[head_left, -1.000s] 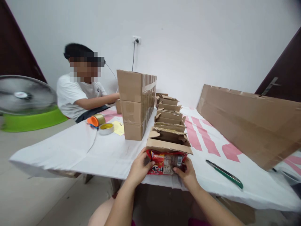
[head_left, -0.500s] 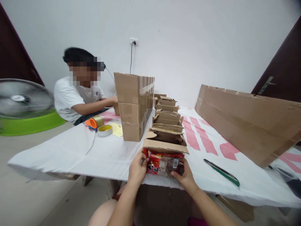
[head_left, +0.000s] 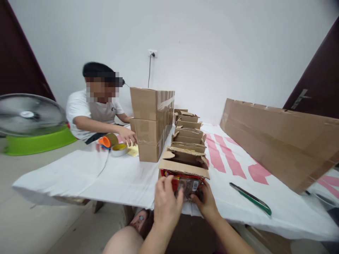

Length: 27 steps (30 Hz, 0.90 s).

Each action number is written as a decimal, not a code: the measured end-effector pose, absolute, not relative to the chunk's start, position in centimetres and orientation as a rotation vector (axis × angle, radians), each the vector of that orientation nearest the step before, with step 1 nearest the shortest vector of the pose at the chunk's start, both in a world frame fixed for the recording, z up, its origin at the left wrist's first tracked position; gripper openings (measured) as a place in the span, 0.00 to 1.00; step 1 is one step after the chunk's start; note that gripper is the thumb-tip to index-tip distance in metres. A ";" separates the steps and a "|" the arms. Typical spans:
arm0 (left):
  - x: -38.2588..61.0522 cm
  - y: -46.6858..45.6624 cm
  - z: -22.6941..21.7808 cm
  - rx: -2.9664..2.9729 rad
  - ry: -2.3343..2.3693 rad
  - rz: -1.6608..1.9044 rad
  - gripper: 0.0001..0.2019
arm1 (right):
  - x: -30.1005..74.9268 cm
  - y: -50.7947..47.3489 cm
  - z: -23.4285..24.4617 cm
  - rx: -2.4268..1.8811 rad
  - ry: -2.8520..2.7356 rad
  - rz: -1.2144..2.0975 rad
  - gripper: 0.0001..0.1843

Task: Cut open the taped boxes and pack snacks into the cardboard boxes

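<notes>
A red and clear food packet [head_left: 185,186] with a barcode stands at the near edge of the table, its top tucked beneath the front flap of the nearest open cardboard box [head_left: 182,168]. On its right end, the thumb and fingers of my right hand [head_left: 208,201] are closed. My left hand [head_left: 167,201] lies over the packet's left part, fingers stretched and apart, thumb in front of the face; slight blur softens it. Behind the nearest box, several more open boxes [head_left: 188,133] run in a row away from me.
Taped boxes [head_left: 145,130] are stacked left of the row. A green utility knife [head_left: 251,199] lies on the right, before a long cardboard box [head_left: 275,137]. A tape roll [head_left: 119,149] and an orange tape dispenser [head_left: 105,141] lie near a co-worker [head_left: 90,113]. A fan [head_left: 29,114] stands left.
My left hand has shifted from gripping the packet's left end to lying over its front. The packet sits further under the flap. The co-worker's hand has come down beside the stacked boxes.
</notes>
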State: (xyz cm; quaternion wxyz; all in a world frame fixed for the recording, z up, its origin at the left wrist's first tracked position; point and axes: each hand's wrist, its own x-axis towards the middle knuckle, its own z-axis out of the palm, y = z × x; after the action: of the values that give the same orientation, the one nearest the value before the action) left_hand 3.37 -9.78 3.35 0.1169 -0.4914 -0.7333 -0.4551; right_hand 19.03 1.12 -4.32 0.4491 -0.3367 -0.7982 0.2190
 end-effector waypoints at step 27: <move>4.5 -4.4 1.5 -1.406 -2.613 -0.933 0.32 | 19.0 0.8 -4.1 -0.885 -1.873 0.502 0.15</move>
State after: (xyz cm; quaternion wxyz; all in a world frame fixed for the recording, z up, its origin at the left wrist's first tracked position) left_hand 4.49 -4.44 1.52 0.0158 -0.4519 -0.8399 -0.3001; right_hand 18.95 0.79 -4.15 0.4838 -0.3634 -0.7691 0.2060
